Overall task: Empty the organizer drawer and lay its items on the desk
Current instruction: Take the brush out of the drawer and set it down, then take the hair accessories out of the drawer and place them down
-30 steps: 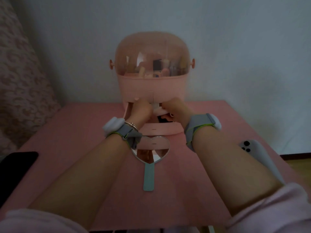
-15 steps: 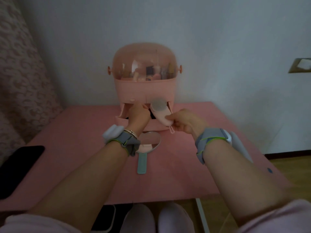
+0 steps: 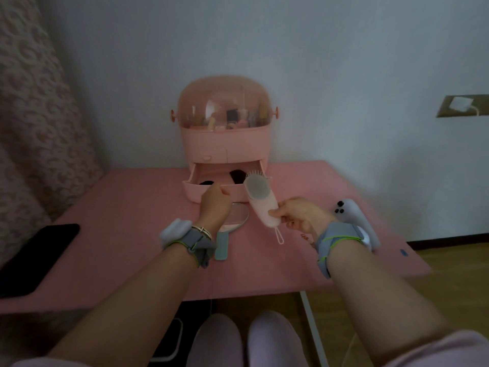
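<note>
A pink organizer (image 3: 225, 144) with a clear dome stands at the back of the pink desk (image 3: 132, 234). Its bottom drawer (image 3: 209, 188) is pulled out, and dark items lie inside. My right hand (image 3: 296, 214) grips a pink hairbrush (image 3: 260, 198) by its handle, held above the desk just right of the drawer, bristles up. My left hand (image 3: 214, 205) is in front of the drawer with its fingers curled; whether it holds anything is hidden. Under that hand lies a hand mirror (image 3: 225, 234) with a teal handle.
A black phone (image 3: 37, 255) lies at the desk's left edge. At the right edge rests a white and grey device (image 3: 357, 221). A patterned curtain (image 3: 34, 115) hangs at the left. The wall is close behind the organizer. My knees (image 3: 246, 340) show below the front edge.
My right hand has drawn the hairbrush out of the drawer and back to the right. My left hand has come out of the drawer to its front. The view has pulled back.
</note>
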Demonstrator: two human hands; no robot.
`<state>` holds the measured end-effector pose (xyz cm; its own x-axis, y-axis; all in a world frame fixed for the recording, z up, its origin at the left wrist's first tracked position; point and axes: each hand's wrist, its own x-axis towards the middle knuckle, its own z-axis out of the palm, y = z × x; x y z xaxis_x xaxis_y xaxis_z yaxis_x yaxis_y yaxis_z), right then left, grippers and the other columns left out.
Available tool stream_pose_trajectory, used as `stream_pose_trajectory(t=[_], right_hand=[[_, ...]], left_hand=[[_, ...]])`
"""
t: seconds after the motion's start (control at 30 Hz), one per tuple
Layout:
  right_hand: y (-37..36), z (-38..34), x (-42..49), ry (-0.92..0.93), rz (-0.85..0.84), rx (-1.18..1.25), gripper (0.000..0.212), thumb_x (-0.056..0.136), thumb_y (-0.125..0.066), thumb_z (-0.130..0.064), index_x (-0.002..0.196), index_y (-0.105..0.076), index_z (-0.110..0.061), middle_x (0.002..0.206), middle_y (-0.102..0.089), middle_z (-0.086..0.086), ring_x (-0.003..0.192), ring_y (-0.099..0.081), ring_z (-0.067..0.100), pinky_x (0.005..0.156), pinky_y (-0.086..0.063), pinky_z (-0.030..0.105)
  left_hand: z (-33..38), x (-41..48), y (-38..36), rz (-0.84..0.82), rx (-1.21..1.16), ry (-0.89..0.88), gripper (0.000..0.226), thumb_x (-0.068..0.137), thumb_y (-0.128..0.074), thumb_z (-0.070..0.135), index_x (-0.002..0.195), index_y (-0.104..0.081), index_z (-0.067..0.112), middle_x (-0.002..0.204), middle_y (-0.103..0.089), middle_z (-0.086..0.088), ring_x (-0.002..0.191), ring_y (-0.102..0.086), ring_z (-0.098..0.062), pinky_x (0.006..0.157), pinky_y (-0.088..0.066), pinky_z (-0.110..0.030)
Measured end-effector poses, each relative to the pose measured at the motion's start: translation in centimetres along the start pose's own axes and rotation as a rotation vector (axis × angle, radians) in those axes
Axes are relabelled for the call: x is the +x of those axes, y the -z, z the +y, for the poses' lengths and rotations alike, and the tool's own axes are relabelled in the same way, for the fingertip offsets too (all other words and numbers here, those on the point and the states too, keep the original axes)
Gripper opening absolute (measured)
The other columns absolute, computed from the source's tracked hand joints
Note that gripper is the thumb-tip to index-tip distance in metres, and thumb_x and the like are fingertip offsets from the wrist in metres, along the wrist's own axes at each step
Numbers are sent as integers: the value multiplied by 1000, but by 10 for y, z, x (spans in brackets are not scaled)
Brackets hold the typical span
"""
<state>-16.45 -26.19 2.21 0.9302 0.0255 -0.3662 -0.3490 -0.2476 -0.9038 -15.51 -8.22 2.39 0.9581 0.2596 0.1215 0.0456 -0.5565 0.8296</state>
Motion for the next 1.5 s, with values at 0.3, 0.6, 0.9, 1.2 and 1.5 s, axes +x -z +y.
stream_pose_trajectory(t=[0.3,0.6,0.9,1.2,1.5], right_hand=[[1,21,1,-67,20,-125,29,82,-62,-1,58,-47,-9,50,-40,6,43,-29,10,27,-19,10],[1,28,9,-86,104,-169,34,76,-69,-1,51,-47,-6,18,-36,-4,29,-30,9,31,-22,7],[1,21,5,-53,124,-336,30,71,-75,-10,55,-50,-4,48,-47,9,38,-36,16,37,-27,18],[10,-6,11,116,307,-548,26,72,-72,-24,78,-57,-4,78,-64,14,77,-62,28,57,-40,26],[-7,-61,54,399,425,-514,22,78,-62,-23,64,-67,-7,66,-55,14,69,-56,21,61,-35,28]], left_hand=[[-10,-16,-6,-4,9,26,18,79,-52,0,93,-62,4,109,-65,-19,103,-58,-34,88,-48,-41],[-14,-19,-7,3,-4,30,21,78,-51,-4,95,-62,-1,109,-65,-22,104,-58,-34,89,-47,-40],[-21,-18,-9,-2,3,42,20,79,-53,-2,96,-63,1,111,-64,-23,106,-57,-36,92,-48,-43],[-14,8,5,37,6,-16,20,79,-52,-3,95,-64,3,111,-65,-19,106,-57,-31,85,-45,-34],[0,71,26,99,56,-75,27,83,-46,0,103,-64,1,118,-62,-19,109,-57,-30,84,-41,-26]])
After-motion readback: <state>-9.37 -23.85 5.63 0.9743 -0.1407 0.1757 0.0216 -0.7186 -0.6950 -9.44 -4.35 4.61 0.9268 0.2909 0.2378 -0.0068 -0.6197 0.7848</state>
